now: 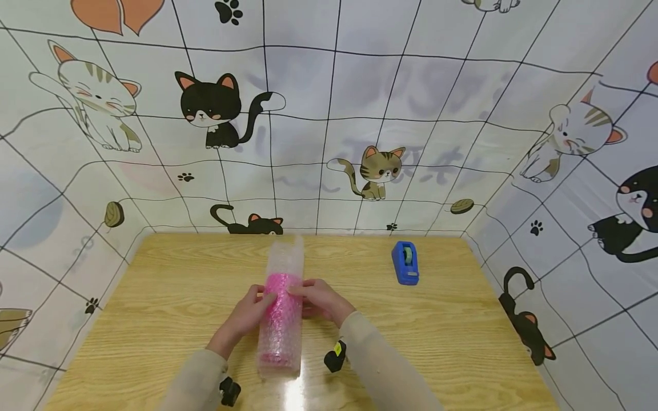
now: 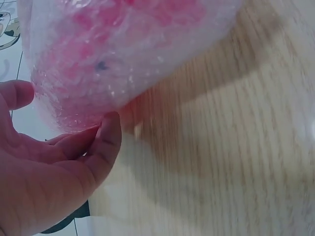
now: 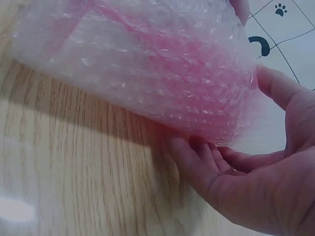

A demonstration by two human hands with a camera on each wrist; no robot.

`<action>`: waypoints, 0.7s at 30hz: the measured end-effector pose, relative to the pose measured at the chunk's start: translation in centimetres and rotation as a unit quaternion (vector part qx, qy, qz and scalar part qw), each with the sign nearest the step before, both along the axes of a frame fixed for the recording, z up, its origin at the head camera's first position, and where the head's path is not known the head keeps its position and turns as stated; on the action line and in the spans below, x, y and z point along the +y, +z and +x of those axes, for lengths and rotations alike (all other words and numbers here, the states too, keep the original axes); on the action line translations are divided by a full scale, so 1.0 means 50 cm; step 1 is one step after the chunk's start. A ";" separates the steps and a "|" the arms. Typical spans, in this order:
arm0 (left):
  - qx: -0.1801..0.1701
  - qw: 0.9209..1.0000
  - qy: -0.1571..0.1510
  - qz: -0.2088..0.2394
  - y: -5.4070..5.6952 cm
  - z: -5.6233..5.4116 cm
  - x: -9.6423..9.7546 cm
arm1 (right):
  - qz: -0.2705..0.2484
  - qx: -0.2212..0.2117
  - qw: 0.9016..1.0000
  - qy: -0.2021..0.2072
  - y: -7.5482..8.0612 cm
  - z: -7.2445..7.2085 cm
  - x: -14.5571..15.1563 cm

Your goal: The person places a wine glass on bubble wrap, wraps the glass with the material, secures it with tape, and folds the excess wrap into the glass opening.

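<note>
A long bundle of clear bubble wrap [image 1: 280, 328] with something bright pink inside lies lengthwise on the table; the wrap hides what the pink thing is. Its far end is an unfilled, paler stretch of wrap. My left hand [image 1: 248, 313] grips the bundle's left side, thumb on top and fingers curled low against it. From the right, my right hand [image 1: 323, 301] holds it the same way, thumb over the pink part. Both wrist views show bubble wrap [image 2: 113, 64] between thumb and fingers, with the right hand's fingers [image 3: 189, 162] tucked at the lower edge.
Toward the back right of the wooden table [image 1: 426, 337] stands a blue tape dispenser [image 1: 405, 264] with a roll of tape in it. A white cloth [image 1: 298, 137] printed with cats and grid lines rises behind the table and along both sides.
</note>
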State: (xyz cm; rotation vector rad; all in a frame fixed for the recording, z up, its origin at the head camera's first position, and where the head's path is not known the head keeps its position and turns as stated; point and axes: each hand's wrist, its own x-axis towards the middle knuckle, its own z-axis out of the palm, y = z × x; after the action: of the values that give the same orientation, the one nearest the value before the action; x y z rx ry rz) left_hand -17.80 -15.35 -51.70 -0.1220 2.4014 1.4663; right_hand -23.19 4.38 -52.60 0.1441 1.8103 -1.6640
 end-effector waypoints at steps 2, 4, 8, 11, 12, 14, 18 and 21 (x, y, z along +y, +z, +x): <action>0.000 1.000 0.000 0.006 -0.003 0.000 0.005 | 0.011 0.001 1.000 0.001 0.005 0.000 0.004; 0.000 1.000 0.002 0.011 -0.008 0.000 0.009 | 0.022 0.003 1.000 0.002 0.009 0.000 0.007; 0.000 1.000 -0.003 0.025 -0.018 -0.002 0.016 | 0.043 0.006 0.999 -0.002 0.019 0.002 0.013; -0.008 0.999 -0.006 0.030 -0.020 -0.002 0.022 | 0.062 0.009 0.998 -0.004 0.025 0.002 0.017; -0.011 0.999 -0.006 0.033 -0.020 -0.002 0.024 | 0.066 0.009 0.998 -0.003 0.026 0.002 0.019; -0.020 0.999 -0.003 0.034 -0.020 -0.002 0.028 | 0.073 0.009 0.997 0.000 0.028 -0.001 0.022; -0.028 0.999 0.000 0.037 -0.022 -0.003 0.037 | 0.087 0.009 0.996 0.008 0.034 -0.003 0.030; -0.031 0.999 0.003 0.029 -0.024 -0.004 0.041 | 0.097 0.006 0.995 0.010 0.038 -0.004 0.033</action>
State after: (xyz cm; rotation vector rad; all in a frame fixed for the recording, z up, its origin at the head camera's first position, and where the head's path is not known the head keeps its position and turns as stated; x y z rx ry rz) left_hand -18.01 -13.29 -52.88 -0.1589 2.3090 1.5097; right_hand -23.40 6.01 -50.69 0.2003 1.9732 -1.4765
